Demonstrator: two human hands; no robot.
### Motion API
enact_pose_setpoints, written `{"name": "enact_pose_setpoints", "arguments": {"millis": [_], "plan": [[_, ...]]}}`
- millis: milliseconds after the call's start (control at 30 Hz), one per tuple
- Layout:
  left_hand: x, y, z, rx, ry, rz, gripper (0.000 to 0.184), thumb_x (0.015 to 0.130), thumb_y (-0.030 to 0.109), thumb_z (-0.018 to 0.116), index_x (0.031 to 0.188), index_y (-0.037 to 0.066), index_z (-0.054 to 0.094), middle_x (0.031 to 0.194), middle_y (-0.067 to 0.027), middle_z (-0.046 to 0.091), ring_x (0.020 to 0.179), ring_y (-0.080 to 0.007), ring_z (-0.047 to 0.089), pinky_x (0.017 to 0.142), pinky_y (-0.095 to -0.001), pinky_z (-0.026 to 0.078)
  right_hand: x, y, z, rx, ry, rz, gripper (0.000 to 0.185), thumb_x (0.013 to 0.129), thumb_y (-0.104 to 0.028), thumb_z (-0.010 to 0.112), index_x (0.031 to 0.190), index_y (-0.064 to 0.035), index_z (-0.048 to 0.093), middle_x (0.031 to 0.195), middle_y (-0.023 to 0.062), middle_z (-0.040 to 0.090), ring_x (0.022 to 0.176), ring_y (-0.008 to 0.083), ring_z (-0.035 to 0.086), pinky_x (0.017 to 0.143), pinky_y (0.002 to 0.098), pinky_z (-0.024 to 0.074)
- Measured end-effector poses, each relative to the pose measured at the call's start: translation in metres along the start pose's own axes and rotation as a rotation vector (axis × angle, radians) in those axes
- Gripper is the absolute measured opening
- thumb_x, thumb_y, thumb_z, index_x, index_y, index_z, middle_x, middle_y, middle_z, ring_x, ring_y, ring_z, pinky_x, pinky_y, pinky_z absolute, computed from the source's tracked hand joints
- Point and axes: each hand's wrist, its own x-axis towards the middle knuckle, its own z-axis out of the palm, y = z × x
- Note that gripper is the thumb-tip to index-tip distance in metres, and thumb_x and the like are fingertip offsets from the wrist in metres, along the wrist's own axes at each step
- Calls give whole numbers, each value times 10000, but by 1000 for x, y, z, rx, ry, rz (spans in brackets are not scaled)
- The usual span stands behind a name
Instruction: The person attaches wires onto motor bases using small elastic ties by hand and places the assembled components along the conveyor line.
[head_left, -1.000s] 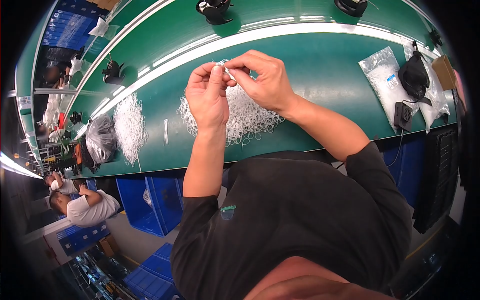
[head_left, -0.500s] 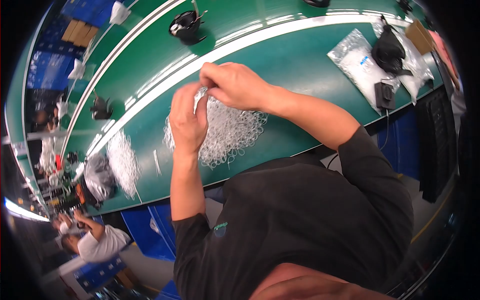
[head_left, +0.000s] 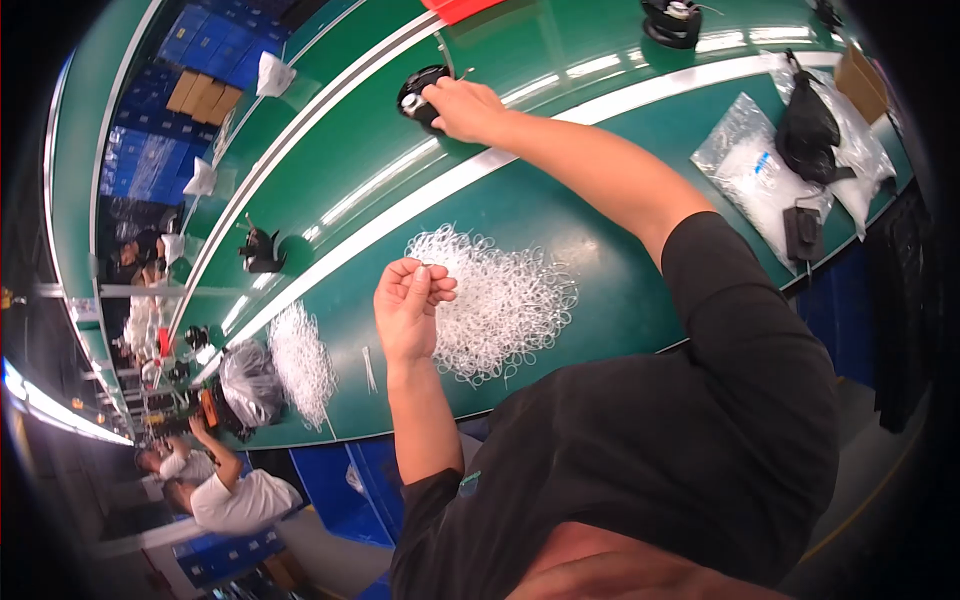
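My right hand reaches over the green belt and grips the near edge of a round black housing with a silvery part and loose wires. My left hand is raised at the left edge of a heap of white looped ties. Its thumb and index finger are pinched together. Whatever they hold, if anything, is too small to make out.
Straight white ties lie in a pile at left, beside a grey plastic bag. Other black housings stand on the belt. Clear bags of white ties lie at right. Co-workers sit at lower left.
My hands, together over the heap before, have come apart. The right one has gone up to the black housing; the left stays by the heap. The whole view has shifted too.
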Motion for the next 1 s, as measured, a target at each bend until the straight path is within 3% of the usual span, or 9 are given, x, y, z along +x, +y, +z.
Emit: {"name": "enact_pose_setpoints", "arguments": {"millis": [167, 367, 467, 633, 767, 800, 833, 967, 1000], "plan": [[-32, 2, -21, -180, 42, -9, 74, 979, 34, 586, 1052, 24, 579, 957, -171, 722, 838, -239, 726, 696, -331, 601, 21, 8, 19, 21, -77, -41, 238, 835, -166, 707, 1030, -53, 632, 1026, 142, 678, 1003, 348, 663, 825, 467, 538], [-39, -15, -25, -201, 35, -52, 110, 957, 27, 612, 1064, 37, 589, 954, -166, 720, 829, -248, 716, 691, -337, 595, -20, -71, 24, 286, -183, -305, 279, 783, -147, 729, 1016, -37, 623, 1023, 186, 667, 969, 380, 662, 832, 473, 535], [-39, -15, -20, -186, 15, -56, 161, 946, 22, 620, 1093, 63, 569, 950, -169, 712, 807, -263, 704, 676, -347, 587, -28, -98, 47, 310, -310, -283, 227, 794, -140, 676, 1003, -62, 637, 1001, 169, 671, 958, 381, 661, 801, 490, 535], [-47, -19, -26, -225, 10, -49, 257, 935, -42, 591, 1154, 81, 537, 918, -175, 690, 763, -264, 677, 649, -357, 563, -36, -91, 42, 370, -163, -376, 312, 816, -227, 719, 1078, -98, 609, 1070, 143, 635, 986, 373, 650, 825, 472, 542], [-56, -10, -26, -186, 45, -41, 153, 942, 5, 620, 1077, 59, 572, 897, -135, 703, 746, -219, 665, 650, -329, 555, -14, 1, -13, 190, 83, -241, 370, 887, -323, 659, 1211, -148, 619, 1201, 125, 614, 1127, 334, 594, 949, 460, 495], [-60, -9, -30, -196, 60, -31, 151, 938, -8, 618, 1070, 50, 575, 893, -140, 709, 744, -228, 675, 647, -338, 562, -13, 30, -52, 131, 69, -31, 387, 889, -309, 652, 1248, -167, 627, 1236, 117, 612, 1168, 318, 574, 982, 441, 475], [-61, -8, -33, -205, 58, -21, 148, 938, -3, 619, 1068, 51, 574, 891, -137, 709, 737, -224, 675, 639, -333, 562, -5, 78, -66, 58, 265, 58, 375, 886, -287, 650, 1239, -165, 634, 1234, 113, 614, 1168, 317, 575, 967, 434, 485], [-67, -10, -43, -243, 74, -25, 137, 937, 23, 628, 1058, 61, 574, 885, -128, 708, 715, -211, 674, 604, -314, 564, -25, 237, -184, -456, 364, 584, 348, 865, -241, 683, 1174, -116, 582, 1210, 138, 607, 1082, 372, 618, 878, 477, 519], [-65, -14, -44, -265, 87, -23, 136, 937, 31, 632, 1055, 65, 574, 885, -126, 708, 712, -208, 674, 595, -309, 564, -37, 275, -201, -535, 350, 523, 220, 883, -110, 547, 1093, -81, 606, 1141, 176, 631, 1051, 390, 656, 813, 492, 565]]}}
